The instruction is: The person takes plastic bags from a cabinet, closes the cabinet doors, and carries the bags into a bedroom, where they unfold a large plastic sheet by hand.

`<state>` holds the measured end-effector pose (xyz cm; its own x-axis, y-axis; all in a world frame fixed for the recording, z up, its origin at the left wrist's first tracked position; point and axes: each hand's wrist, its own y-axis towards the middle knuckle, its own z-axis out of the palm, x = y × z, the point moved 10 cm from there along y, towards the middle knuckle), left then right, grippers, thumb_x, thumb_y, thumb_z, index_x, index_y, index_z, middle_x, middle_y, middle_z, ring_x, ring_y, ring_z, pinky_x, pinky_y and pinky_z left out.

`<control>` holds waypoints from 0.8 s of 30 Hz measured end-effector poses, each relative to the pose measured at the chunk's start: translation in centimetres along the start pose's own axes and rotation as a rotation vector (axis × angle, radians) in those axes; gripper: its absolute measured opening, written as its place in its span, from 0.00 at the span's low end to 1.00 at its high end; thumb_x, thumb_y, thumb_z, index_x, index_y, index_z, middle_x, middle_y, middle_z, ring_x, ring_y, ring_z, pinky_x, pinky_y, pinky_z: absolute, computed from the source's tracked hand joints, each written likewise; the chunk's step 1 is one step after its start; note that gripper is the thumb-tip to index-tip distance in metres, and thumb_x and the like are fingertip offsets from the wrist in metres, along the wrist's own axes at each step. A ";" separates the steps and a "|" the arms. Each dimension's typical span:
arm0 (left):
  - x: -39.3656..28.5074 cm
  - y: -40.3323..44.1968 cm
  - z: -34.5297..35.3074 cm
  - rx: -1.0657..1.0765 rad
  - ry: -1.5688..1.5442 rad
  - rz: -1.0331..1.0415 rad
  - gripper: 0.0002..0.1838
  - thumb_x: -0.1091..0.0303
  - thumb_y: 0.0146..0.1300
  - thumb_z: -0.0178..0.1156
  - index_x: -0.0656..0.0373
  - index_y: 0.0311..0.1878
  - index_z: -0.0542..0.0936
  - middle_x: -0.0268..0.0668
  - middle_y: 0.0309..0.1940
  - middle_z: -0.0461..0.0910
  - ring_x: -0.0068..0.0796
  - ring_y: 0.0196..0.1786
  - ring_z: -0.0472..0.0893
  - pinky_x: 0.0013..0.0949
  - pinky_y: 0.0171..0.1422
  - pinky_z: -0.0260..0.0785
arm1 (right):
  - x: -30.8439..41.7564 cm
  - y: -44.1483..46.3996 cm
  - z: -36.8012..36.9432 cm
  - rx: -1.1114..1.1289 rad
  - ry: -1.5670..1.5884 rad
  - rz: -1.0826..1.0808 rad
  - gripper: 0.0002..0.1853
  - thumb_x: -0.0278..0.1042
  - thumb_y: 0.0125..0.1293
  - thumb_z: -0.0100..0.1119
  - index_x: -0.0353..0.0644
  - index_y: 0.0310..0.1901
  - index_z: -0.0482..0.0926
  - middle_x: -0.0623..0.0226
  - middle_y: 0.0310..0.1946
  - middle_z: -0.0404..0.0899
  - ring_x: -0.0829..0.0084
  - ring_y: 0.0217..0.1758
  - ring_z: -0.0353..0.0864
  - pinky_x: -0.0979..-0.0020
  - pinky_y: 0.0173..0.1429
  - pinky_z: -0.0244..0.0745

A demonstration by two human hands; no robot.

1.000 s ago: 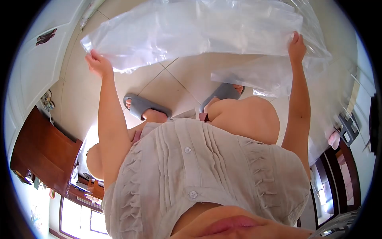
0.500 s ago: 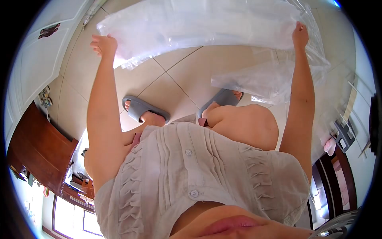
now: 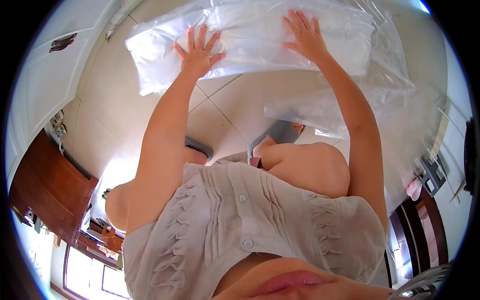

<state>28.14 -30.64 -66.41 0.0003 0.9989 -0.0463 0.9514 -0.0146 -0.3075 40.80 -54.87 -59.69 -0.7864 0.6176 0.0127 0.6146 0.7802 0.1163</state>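
"Plastic sheeting (image 3: 255,40) lies where, in the head view?"
"On the tiled floor (image 3: 227,112), ahead of the grey slippers (image 3: 282,132)."
"And the grip?"
"Left hand (image 3: 198,59) and right hand (image 3: 308,42) rest on it, palms down, fingers spread apart."

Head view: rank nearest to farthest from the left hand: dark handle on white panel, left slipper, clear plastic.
From the left hand:
1. Clear plastic: right under the hand.
2. Left slipper: below it in the picture, partly hidden.
3. Dark handle: off at the left edge.
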 end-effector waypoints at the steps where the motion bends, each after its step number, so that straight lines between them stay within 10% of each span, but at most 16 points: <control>1: 0.2 0.1 -0.4 -0.042 -0.010 -0.012 0.38 0.29 0.64 0.43 0.26 0.76 0.50 0.31 0.79 0.32 0.47 0.79 0.31 0.82 0.66 0.32 | -0.2 1.3 -0.1 -0.004 0.001 -0.003 0.32 0.49 0.61 0.63 0.56 0.67 0.67 0.61 0.65 0.69 0.59 0.70 0.64 0.54 0.73 0.55; 4: 0.3 0.4 -0.1 0.038 -0.018 -0.070 0.40 0.29 0.63 0.44 0.27 0.76 0.49 0.32 0.79 0.31 0.48 0.79 0.29 0.83 0.66 0.32 | -0.8 5.0 0.6 0.071 0.015 0.046 0.54 0.58 0.41 0.74 0.47 0.70 0.59 0.57 0.69 0.61 0.57 0.75 0.54 0.34 0.73 0.40; 7: 0.0 0.6 -0.2 0.077 0.021 -0.101 0.42 0.27 0.61 0.43 0.26 0.76 0.46 0.31 0.79 0.33 0.51 0.79 0.33 0.83 0.65 0.37 | -1.0 8.2 2.8 0.300 0.034 0.133 0.53 0.57 0.42 0.74 0.43 0.69 0.61 0.54 0.67 0.62 0.54 0.73 0.56 0.40 0.73 0.46; 9: -0.2 0.4 -0.8 0.021 0.006 -0.127 0.43 0.27 0.61 0.43 0.27 0.76 0.46 0.32 0.79 0.34 0.52 0.79 0.33 0.83 0.65 0.37 | -0.2 8.9 7.0 0.763 0.094 0.122 0.30 0.46 0.59 0.65 0.54 0.64 0.71 0.59 0.54 0.79 0.61 0.63 0.72 0.53 0.70 0.57; 13: -0.6 0.2 -1.7 -0.071 -0.020 -0.129 0.44 0.25 0.59 0.43 0.28 0.76 0.47 0.35 0.79 0.36 0.57 0.78 0.35 0.84 0.64 0.40 | 0.8 12.3 1.8 0.290 0.128 -0.129 0.26 0.41 0.57 0.66 0.49 0.59 0.76 0.59 0.43 0.83 0.59 0.50 0.80 0.56 0.59 0.68; 16: -0.8 -0.3 -1.3 -0.031 -0.037 -0.133 0.46 0.24 0.57 0.44 0.28 0.76 0.47 0.35 0.79 0.36 0.57 0.78 0.35 0.84 0.64 0.40 | -1.2 12.6 4.7 0.604 0.123 -0.001 0.50 0.55 0.44 0.73 0.40 0.67 0.62 0.51 0.66 0.63 0.52 0.72 0.58 0.44 0.73 0.51; 18: -0.6 0.3 -0.9 0.024 -0.003 -0.130 0.47 0.23 0.56 0.45 0.28 0.76 0.47 0.35 0.79 0.36 0.58 0.78 0.35 0.84 0.64 0.39 | -2.4 14.5 5.4 0.031 -0.060 -0.054 0.47 0.52 0.45 0.73 0.38 0.65 0.64 0.49 0.64 0.65 0.51 0.71 0.60 0.48 0.72 0.57; 24: -0.2 0.8 -1.2 0.083 -0.104 -0.159 0.51 0.24 0.51 0.51 0.28 0.76 0.46 0.38 0.79 0.34 0.59 0.78 0.33 0.85 0.63 0.38 | -2.1 18.2 9.4 0.364 0.156 -0.060 0.49 0.54 0.40 0.76 0.35 0.63 0.69 0.44 0.60 0.72 0.51 0.64 0.71 0.51 0.65 0.66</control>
<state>29.23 -30.76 -65.49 -0.1836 0.9791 -0.0870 0.9082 0.1351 -0.3961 54.24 -41.03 -66.96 -0.8043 0.5692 0.1705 0.5271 0.8159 -0.2376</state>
